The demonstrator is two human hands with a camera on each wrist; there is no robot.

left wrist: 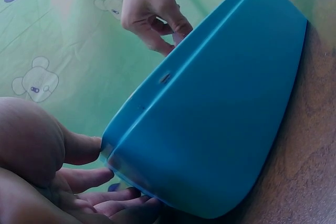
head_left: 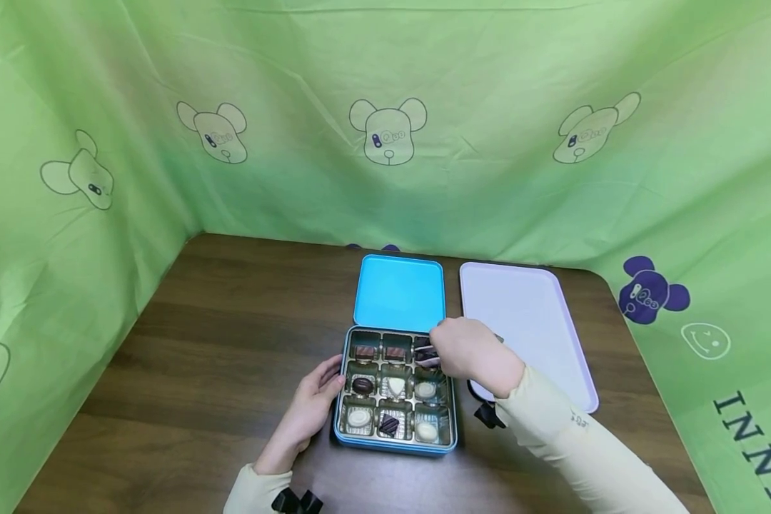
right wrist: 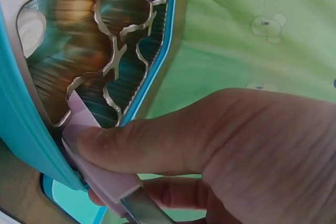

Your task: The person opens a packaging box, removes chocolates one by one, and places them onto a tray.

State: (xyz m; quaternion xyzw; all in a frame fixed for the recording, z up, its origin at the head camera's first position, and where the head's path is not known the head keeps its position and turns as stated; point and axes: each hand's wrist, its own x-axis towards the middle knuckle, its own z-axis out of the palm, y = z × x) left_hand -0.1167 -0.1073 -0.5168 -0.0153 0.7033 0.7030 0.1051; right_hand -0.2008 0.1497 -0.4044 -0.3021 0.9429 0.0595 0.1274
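Note:
A blue tin (head_left: 395, 448) with a grid of compartments stands on the table, its lid (head_left: 400, 291) folded back behind it. Chocolates sit in the compartments, among them a dark round one (head_left: 363, 386), a striped one (head_left: 388, 426) and a white one (head_left: 427, 431). My left hand (head_left: 316, 397) rests thumb and fingers against the tin's left side, fairly straight. With my right hand (head_left: 469, 351) I grip small tongs (right wrist: 100, 161) with pale pink tips and a metal arm. Their tips reach into the back right compartment, around a dark chocolate (head_left: 423, 343), partly hidden.
A pale lilac tray (head_left: 520, 300) lies to the right of the tin, partly beneath my right forearm. Brown table (head_left: 231, 321) surface extends to the left. Green printed cloth (head_left: 283, 185) hangs behind and along both sides.

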